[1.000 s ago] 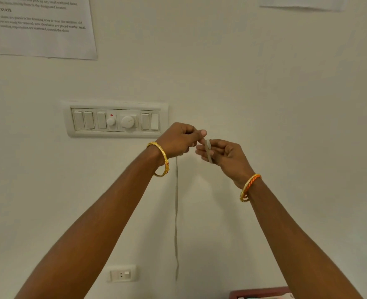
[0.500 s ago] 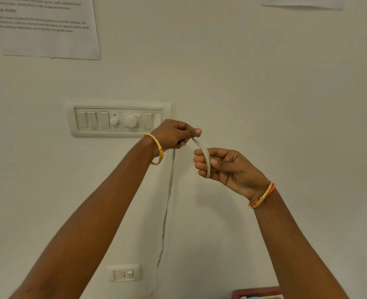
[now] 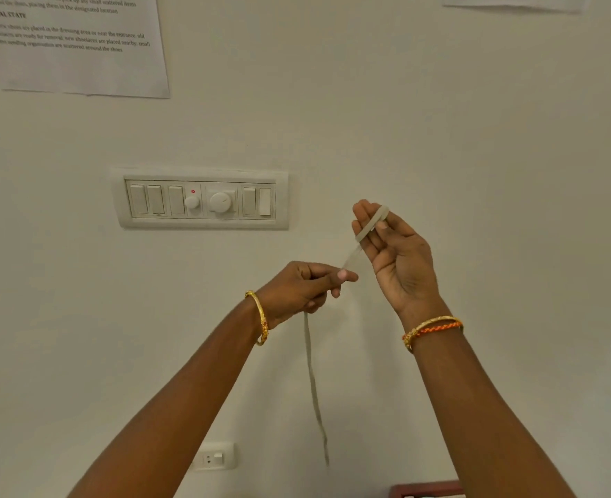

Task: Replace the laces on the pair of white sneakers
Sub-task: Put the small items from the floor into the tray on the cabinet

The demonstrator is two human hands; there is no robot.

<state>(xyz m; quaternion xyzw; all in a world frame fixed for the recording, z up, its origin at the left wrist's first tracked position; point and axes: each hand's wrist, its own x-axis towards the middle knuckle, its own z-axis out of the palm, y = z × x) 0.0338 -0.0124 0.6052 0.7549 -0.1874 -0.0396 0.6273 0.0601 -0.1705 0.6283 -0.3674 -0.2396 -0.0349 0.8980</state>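
Both arms are raised in front of a white wall. A flat white shoelace [image 3: 313,382] hangs down from my left hand [image 3: 306,287], which pinches it between thumb and fingers. From there the lace runs up to my right hand [image 3: 395,260], palm towards me, where it is wrapped across the fingers and held by the thumb. No sneakers are in view.
A switch panel [image 3: 199,199] with a dial is on the wall to the upper left. A printed sheet [image 3: 77,48] hangs above it. A small wall socket [image 3: 214,458] sits low down. A red-brown edge [image 3: 426,488] shows at the bottom.
My right hand rose and turned palm towards me with the lace looped over its fingers. My left hand dropped below it, and the hands moved right of the switch panel.
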